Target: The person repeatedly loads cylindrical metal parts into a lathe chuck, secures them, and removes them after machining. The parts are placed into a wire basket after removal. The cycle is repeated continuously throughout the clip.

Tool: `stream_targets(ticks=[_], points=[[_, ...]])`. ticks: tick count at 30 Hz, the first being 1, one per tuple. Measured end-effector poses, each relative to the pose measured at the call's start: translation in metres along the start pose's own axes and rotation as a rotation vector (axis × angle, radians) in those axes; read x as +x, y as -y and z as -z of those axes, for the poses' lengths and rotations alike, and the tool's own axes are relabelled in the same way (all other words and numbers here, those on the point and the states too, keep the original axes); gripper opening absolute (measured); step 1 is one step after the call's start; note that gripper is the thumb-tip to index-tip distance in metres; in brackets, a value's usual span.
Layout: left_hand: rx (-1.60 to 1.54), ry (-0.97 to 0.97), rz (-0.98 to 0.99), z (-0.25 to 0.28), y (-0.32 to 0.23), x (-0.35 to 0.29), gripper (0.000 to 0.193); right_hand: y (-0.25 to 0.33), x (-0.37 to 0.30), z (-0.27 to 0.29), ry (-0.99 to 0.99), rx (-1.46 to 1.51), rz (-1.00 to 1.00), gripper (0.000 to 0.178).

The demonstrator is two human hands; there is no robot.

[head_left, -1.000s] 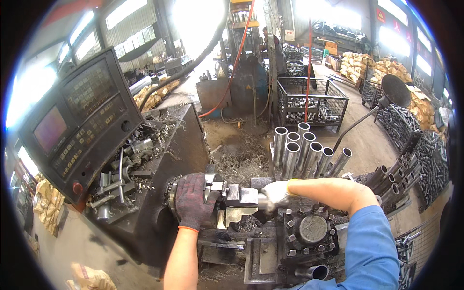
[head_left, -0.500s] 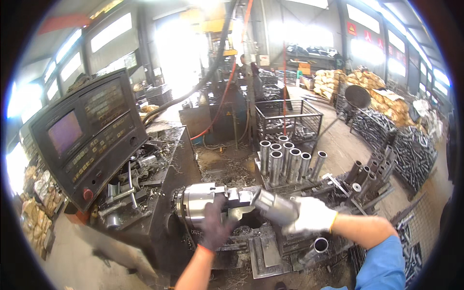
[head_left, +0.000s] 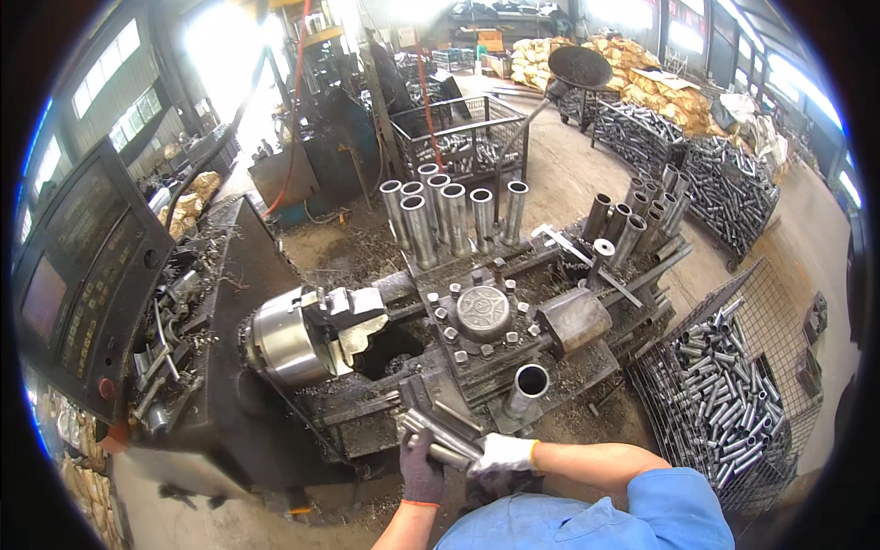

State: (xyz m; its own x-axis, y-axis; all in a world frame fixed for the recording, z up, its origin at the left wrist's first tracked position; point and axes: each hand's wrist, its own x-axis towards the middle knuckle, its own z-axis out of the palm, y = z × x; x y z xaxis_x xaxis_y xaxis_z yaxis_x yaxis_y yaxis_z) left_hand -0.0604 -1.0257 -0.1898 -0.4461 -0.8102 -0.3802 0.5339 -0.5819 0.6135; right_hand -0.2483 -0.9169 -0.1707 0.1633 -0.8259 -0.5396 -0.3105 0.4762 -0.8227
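My left hand (head_left: 422,474), in a dark grey glove, is closed round a shiny metal tube (head_left: 442,436) at the machine's near edge. My right hand (head_left: 503,455), in a white glove, grips its right end. The piece's outline is doubled, so I cannot tell whether it is one tube or a few together. Up and to the left, the lathe chuck (head_left: 291,339) has bare jaws with no workpiece between them. A single upright tube (head_left: 527,392) stands right of my hands. Beyond it, the round-capped tool post (head_left: 483,312) sits on the carriage.
Several tubes (head_left: 454,218) stand upright behind the tool post, with darker ones (head_left: 631,236) farther right. A caliper (head_left: 591,266) lies near them. A wire basket (head_left: 797,431) of short tubes is at right. The control panel (head_left: 87,266) stands at left.
My right hand has brought the metal tube from beside the chuck toward my body. My left hand, formerly at the chuck, now holds it too. The view has swung down and right.
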Motion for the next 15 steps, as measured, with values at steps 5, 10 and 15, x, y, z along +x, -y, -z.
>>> stream_targets(ticks=[5, 10, 15], points=[[-0.188, -0.026, 0.192, -0.003, -0.015, -0.022, 0.056, 0.002, -0.027, 0.015, -0.006, -0.161, 0.173, 0.072], [0.389, -0.088, 0.054, -0.036, -0.039, -0.051, 0.041, 0.037, -0.126, 0.064, -0.177, -0.476, 0.001, 0.077], [1.291, 0.342, -0.639, -0.102, -0.006, -0.029, 0.076, 0.037, -0.155, 0.107, -0.419, -0.320, 0.431, 0.077]])
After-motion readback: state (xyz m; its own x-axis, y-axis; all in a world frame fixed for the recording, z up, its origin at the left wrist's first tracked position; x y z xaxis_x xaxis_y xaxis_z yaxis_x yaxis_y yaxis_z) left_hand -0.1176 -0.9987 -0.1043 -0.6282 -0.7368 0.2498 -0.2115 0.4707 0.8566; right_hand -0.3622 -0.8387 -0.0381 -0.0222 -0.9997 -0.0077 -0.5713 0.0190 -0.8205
